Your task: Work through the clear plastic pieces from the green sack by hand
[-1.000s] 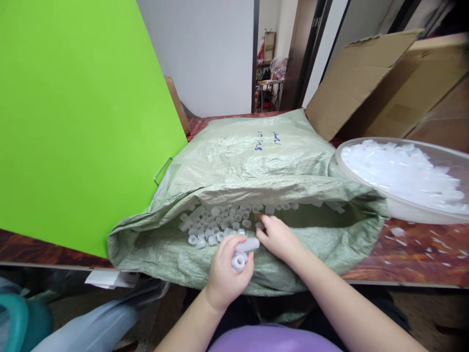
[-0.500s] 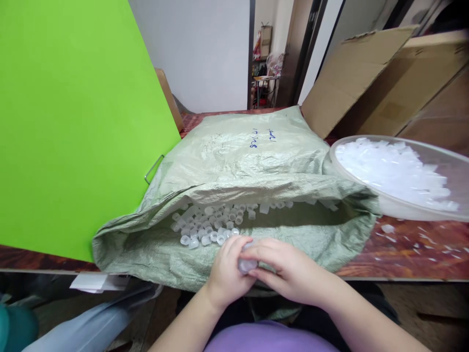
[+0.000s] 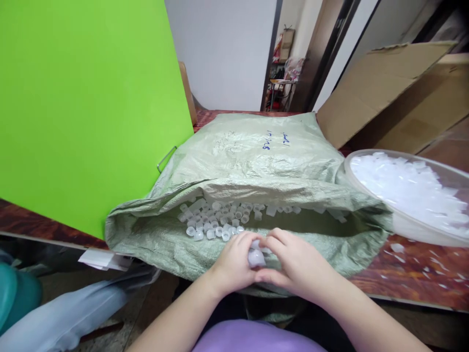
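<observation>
"Where are the translucent plastic pieces?"

"Between the 2 hands, over the near lip of the woven sack. The left hand curls its fingers round them; the right hand bends its own against them, but I can't tell whether they grip."

"What's changed?"

"The right hand, inside the sack's mouth 1 second ago, now meets the left, so both seem busy with the same pieces."

"And beyond?"

"Loose hollow pieces lie in the sack; a heaped plastic basin stands beside it."
</observation>
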